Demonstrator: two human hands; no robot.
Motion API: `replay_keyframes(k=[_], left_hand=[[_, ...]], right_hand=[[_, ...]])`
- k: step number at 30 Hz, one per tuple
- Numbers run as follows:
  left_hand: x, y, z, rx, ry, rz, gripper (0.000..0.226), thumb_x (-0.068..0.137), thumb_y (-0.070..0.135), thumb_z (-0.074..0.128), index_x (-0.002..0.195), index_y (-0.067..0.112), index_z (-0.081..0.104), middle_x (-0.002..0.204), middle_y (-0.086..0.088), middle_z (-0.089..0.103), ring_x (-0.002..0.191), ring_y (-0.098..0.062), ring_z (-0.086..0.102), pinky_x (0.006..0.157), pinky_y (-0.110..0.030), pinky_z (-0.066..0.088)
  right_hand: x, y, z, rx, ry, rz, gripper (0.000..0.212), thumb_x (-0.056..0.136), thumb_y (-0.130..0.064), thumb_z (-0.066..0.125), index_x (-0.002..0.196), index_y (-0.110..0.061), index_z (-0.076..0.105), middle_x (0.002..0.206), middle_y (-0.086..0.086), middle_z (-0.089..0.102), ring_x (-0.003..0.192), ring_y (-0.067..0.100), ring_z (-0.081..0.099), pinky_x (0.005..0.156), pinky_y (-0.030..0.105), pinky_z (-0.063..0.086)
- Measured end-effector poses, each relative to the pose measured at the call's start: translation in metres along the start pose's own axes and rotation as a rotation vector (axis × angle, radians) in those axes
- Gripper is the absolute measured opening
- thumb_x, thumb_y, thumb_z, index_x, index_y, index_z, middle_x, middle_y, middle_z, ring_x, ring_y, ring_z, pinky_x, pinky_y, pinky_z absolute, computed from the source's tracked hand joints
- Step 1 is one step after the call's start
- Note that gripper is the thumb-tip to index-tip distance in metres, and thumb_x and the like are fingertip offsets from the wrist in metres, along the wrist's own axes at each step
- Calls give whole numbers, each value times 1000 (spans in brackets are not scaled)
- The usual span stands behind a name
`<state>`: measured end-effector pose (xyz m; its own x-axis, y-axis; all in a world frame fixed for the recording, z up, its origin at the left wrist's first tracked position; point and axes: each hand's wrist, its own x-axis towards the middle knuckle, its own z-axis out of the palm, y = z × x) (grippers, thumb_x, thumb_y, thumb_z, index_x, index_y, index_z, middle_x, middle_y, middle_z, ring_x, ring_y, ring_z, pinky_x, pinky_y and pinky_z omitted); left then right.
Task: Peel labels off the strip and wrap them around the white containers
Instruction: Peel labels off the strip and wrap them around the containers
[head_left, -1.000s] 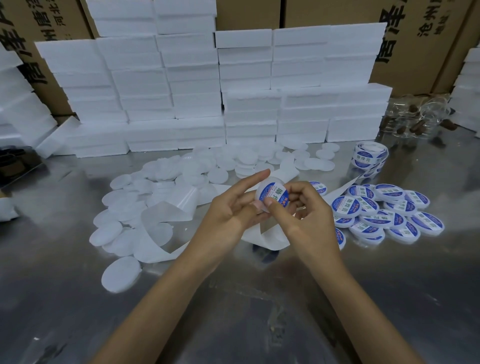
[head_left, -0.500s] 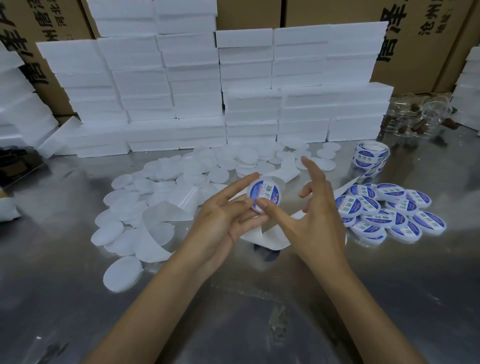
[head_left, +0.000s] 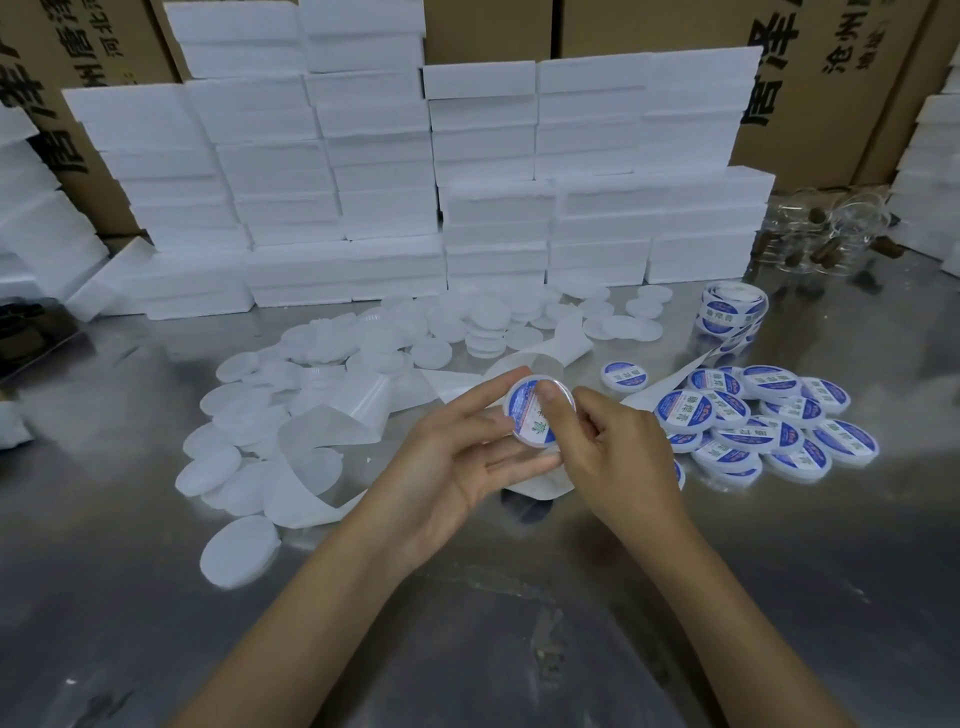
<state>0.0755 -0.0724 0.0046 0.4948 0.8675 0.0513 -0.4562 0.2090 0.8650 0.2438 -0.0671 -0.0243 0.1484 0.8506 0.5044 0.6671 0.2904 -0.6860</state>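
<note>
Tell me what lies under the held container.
Under the container the left hand cups it; below lies a curl of backing strip on the table. Anything beneath the hands is hidden.

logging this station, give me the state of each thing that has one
held container: labelled, gripped by both hands
left hand: holds container
right hand: thumb presses label
pile at right: labelled
discs at left: unlabelled
label roll: partly unwound
backing strip: peeled, loose on table

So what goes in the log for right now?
step: pressing label on | container: held | left hand: cradles | right hand: thumb presses
</note>
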Motion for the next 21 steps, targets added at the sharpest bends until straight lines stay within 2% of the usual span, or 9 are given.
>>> replay_keyframes(k=[3, 6, 8, 11, 13, 15, 18, 21], left_hand=[[1, -6, 1, 194, 90, 68, 56, 92, -6, 63, 142, 18, 53, 122, -18, 70, 113, -35, 68, 90, -39, 59], [2, -9, 2, 321, 135, 123, 60, 89, -6, 68, 139, 26, 56, 112, -16, 74, 105, -31, 72, 83, -35, 61], [1, -7, 2, 356, 193, 154, 49, 86, -5, 72, 128, 21, 66, 105, -17, 76, 98, -32, 74, 78, -32, 61], [1, -6, 2, 348, 326, 192, 33, 84, 1, 76, 114, 14, 71, 93, -19, 77, 86, -33, 76, 70, -32, 62], [1, -6, 1, 330, 411, 214, 19, 85, 8, 77, 102, 13, 73, 85, -20, 76, 78, -33, 76, 64, -31, 61], [1, -7, 0, 321, 468, 226, 5, 87, 15, 76, 91, 13, 74, 79, -21, 75, 71, -30, 76, 58, -30, 60], [1, -7, -1, 348, 468, 240, 12, 91, 20, 71, 95, 8, 72, 77, -18, 75, 70, -28, 75, 56, -31, 60], [0, -7, 1, 394, 392, 225, 14, 97, 17, 65, 108, 14, 73, 89, -12, 77, 81, -27, 76, 66, -32, 62]], right_hand=[[0, 0, 1, 48, 20, -14, 56, 96, -60, 32, 53, -24, 31, 45, -4, 43, 47, 15, 41, 47, 21, 27], [-1, 1, 2, 107, 10, -15, 55, 99, -55, 34, 51, -29, 30, 44, -8, 41, 44, 11, 38, 47, 21, 27], [-2, 1, 3, 160, -27, -4, 53, 100, -59, 34, 55, -30, 36, 45, -7, 39, 46, 10, 36, 50, 25, 29], [-5, -3, 5, 188, -125, -25, 55, 91, -75, 29, 68, -28, 47, 52, -12, 52, 51, 8, 48, 53, 31, 36], [-8, -7, 8, 118, -189, -43, 55, 81, -84, 35, 72, -31, 45, 57, -15, 56, 54, 6, 53, 53, 28, 34], [-12, -9, 12, 51, -216, -67, 45, 75, -86, 43, 72, -41, 43, 58, -20, 57, 56, 3, 54, 51, 25, 31], [-12, -10, 14, 27, -179, -102, 35, 82, -76, 42, 67, -45, 41, 58, -19, 54, 57, 8, 52, 50, 25, 29], [-9, -6, 13, 80, -101, -99, 41, 92, -64, 38, 64, -34, 38, 53, -10, 48, 52, 15, 46, 50, 28, 29]])
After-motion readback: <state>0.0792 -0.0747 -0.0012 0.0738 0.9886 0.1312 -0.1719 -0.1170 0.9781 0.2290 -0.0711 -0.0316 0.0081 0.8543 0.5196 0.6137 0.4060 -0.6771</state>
